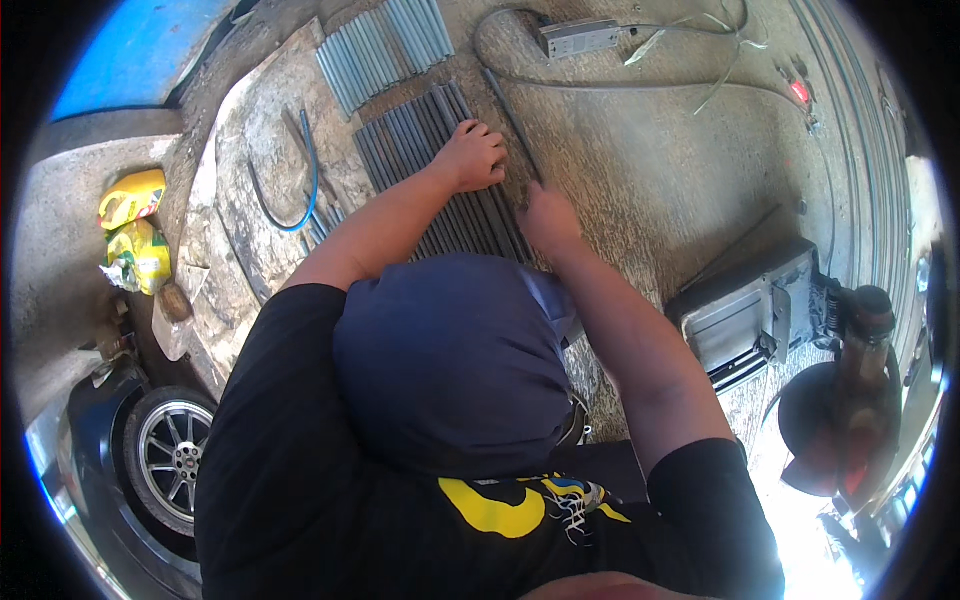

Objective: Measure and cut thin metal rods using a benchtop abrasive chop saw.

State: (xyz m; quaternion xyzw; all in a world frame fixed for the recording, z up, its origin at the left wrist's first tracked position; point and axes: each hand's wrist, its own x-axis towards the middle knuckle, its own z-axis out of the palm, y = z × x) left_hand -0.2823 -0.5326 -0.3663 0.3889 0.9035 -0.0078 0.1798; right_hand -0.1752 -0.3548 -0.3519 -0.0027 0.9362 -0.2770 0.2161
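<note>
A row of dark grey metal rods (405, 150) lies side by side on the floor in front of me. My left hand (474, 157) rests on the right part of this row with its fingers curled in; what is under them is hidden. Just right of the row, my right hand (550, 217) is closed around the near end of a single metal rod (512, 122), which points away and slightly left. Beyond the dark row lies a second group of lighter, bluish-grey rods (385, 50).
At left are a bent blue tube (312, 170), yellow packages (138, 235) and a car wheel (175, 460). A grey box with a cable (580, 38) lies at the far side. At right stand a cut-off machine (840, 400) and a grey metal case (735, 320). Long bars (850, 150) run along the right.
</note>
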